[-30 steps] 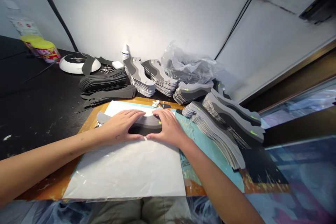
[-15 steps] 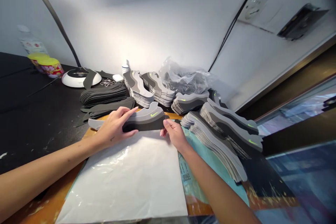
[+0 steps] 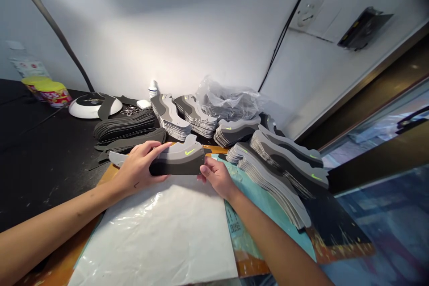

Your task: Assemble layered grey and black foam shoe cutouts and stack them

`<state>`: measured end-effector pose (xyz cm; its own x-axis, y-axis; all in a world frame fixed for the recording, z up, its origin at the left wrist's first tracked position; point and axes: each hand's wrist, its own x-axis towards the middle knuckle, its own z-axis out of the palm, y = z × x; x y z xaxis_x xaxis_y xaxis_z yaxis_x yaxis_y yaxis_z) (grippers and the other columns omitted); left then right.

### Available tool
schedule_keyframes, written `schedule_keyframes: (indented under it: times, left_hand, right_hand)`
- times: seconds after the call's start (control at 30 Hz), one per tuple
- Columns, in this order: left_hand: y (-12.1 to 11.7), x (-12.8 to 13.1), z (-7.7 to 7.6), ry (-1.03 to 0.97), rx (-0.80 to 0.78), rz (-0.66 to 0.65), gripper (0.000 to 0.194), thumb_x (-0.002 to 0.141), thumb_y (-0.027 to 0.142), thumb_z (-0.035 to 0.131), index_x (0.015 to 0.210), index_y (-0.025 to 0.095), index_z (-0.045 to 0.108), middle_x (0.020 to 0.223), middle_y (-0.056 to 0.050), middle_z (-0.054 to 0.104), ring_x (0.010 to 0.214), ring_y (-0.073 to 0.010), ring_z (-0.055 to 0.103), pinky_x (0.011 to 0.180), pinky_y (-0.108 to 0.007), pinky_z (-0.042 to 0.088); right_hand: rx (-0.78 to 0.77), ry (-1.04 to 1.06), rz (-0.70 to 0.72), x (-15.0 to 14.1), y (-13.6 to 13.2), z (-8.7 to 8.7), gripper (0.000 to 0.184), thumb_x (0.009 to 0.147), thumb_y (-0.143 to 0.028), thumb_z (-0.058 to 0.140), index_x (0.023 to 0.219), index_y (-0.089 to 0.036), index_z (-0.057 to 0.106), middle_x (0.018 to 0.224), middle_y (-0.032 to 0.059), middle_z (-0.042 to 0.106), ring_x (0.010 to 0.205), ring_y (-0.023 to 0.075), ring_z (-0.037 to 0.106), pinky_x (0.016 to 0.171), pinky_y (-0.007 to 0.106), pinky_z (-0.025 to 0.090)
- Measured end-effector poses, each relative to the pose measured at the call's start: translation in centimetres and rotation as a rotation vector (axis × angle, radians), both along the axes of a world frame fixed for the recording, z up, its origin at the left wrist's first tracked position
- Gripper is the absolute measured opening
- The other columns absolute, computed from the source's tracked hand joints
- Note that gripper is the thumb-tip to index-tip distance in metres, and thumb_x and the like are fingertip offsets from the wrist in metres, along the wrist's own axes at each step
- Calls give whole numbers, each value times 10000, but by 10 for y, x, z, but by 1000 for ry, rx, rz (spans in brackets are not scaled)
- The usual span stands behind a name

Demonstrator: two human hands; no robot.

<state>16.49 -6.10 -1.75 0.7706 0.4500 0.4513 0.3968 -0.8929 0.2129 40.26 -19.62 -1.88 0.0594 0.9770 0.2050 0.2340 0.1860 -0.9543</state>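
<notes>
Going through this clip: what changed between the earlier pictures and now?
The left hand and right hand have lifted the small stack of grey shoe-shaped cutouts off the glossy white sheet, holding it by its ends, neon-green swoosh showing. The tall piles of grey cutouts stayed put.

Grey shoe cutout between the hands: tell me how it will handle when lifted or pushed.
The grey shoe cutout is probably light, as the left hand and right hand grip only its ends. It seems fairly stiff, with no sag between them.
</notes>
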Motion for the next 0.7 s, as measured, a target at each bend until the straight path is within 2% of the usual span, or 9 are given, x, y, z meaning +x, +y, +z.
schedule_keyframes:
  times: [0.07, 0.17, 0.3, 0.4, 0.57, 0.7]
  left_hand:
    - [1, 0, -1, -7, 18, -23, 787, 802, 420, 694, 1485, 315, 317, 1289, -120, 483, 1106, -318, 534, 932, -419, 451]
    - [1, 0, -4, -28, 78, -21, 750, 807, 402, 679, 1472, 287, 352, 1273, -117, 496, 1089, -305, 549, 910, -395, 470]
    - [0, 2, -8, -58, 166, -17, 722, 800, 396, 676, 1451, 277, 387, 1231, -113, 520, 1047, -295, 574, 890, -397, 481]
    - [-1, 3, -9, -72, 213, -27, 718, 795, 387, 681, 1446, 273, 402, 1210, -113, 541, 1039, -295, 582, 888, -396, 479]
    - [-2, 4, -10, -79, 222, -39, 690, 786, 394, 682, 1416, 219, 461, 1195, -134, 557, 1021, -308, 592, 871, -407, 487]
    - [-3, 3, -11, -57, 205, -20, 707, 791, 393, 685, 1437, 248, 438, 1236, -133, 542, 1042, -305, 585, 889, -408, 485]
  right_hand:
    - [-18, -4, 12, -1, 0, 0, 487, 851, -670, 555, 769, -191, 548, 639, -10, 575, 548, 119, 505, 551, 243, 379]
    - [10, -105, -11, -2, -1, 0, 510, 867, -648, 529, 648, -188, 510, 582, -20, 502, 538, 109, 446, 539, 245, 330]
    - [88, -247, -167, -4, 0, 2, 553, 828, -623, 573, 535, -207, 358, 520, -49, 349, 523, 96, 317, 513, 257, 231]
    - [104, -272, -264, -4, 2, 1, 551, 837, -571, 574, 525, -213, 294, 507, -58, 292, 523, 93, 276, 519, 263, 221]
    - [80, -258, -190, -4, 2, 2, 488, 895, -530, 482, 566, -217, 302, 550, -51, 299, 551, 100, 298, 537, 267, 227]
    - [79, -214, -137, -5, -1, 5, 478, 924, -545, 437, 602, -222, 294, 588, -46, 300, 573, 108, 301, 552, 271, 234]
